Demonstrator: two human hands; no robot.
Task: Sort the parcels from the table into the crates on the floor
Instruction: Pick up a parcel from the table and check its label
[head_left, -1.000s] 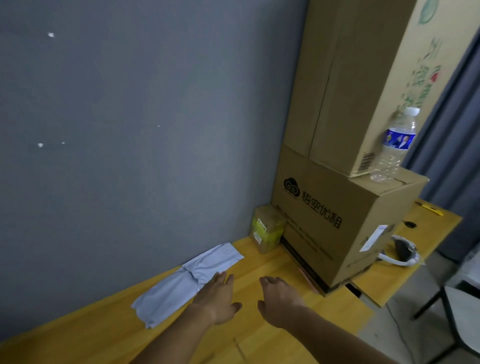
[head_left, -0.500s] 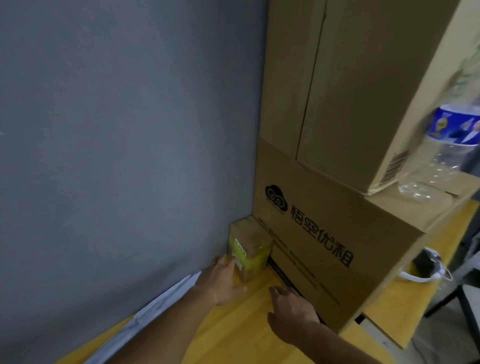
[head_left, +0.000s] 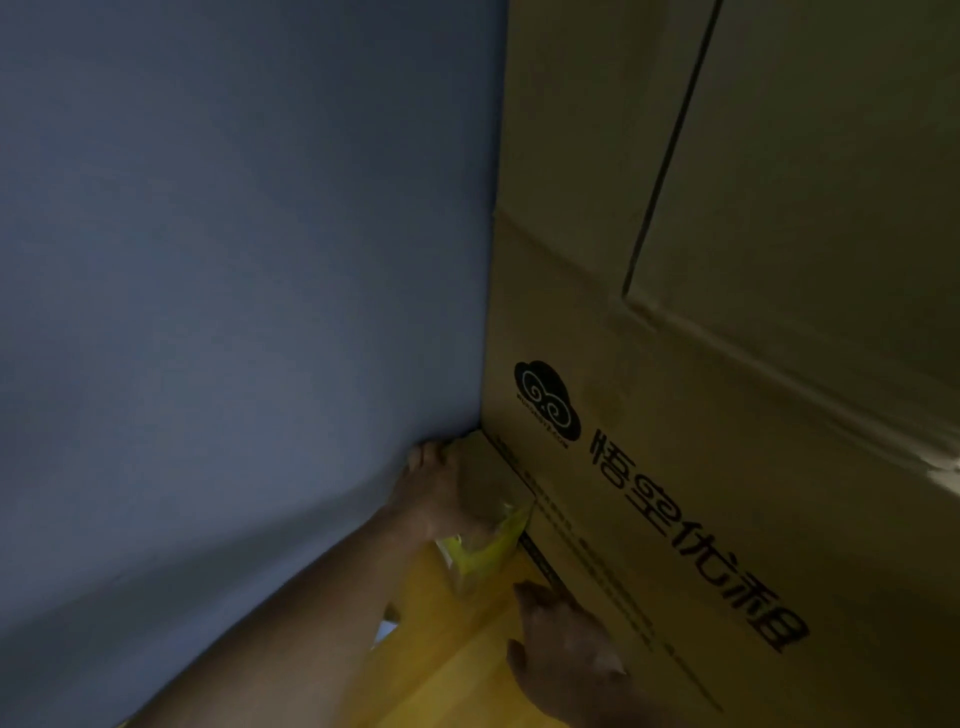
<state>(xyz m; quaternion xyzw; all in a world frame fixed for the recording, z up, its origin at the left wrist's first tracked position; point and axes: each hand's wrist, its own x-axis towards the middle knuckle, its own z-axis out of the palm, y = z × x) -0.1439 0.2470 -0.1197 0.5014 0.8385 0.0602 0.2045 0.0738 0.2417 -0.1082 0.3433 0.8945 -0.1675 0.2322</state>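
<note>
One parcel (head_left: 488, 499), in the corner between grey wall (head_left: 234, 260) and two stacked cartons (head_left: 727, 415). Your left hand (head_left: 436, 493) grips it; right hand (head_left: 561, 644) hangs relaxed over the yellow table (head_left: 441, 670).

Left hand on a small parcel in a dim table corner.
Low centre of frame, the left hand (head_left: 436, 493) grips a small brown-and-yellow parcel (head_left: 488, 499) wedged between the grey wall (head_left: 234, 286) and a large printed cardboard box (head_left: 727, 493). The right hand (head_left: 566, 649) rests on the yellow table (head_left: 447, 670), lower right, beside the box.
</note>
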